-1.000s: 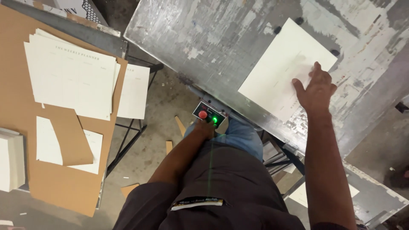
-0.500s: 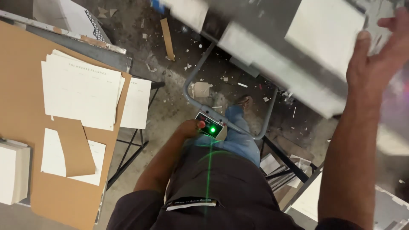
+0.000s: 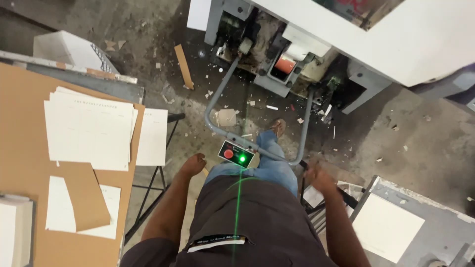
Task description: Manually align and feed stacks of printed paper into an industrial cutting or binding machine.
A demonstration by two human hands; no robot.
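Nearest the camera, the person's left hand hangs with fingers curled into a loose, empty grip, just left of the small grey control box, apart from it. That box carries two round buttons, one red and one lit green, and sits on the grey bent-tube metal guard bar in front of the person's knees. The right hand is blurred; whether its grip is open or closed cannot be told, and it lies near the bar's right end, by the one pale cream sheet on the grey metal tabletop. To the left, a brown cardboard-covered tabletop holds one stack of white printed sheets, with two more white sheets showing beside and below it. Farther off, a white-cased machine stands on the littered concrete floor, where one wooden strip lies.
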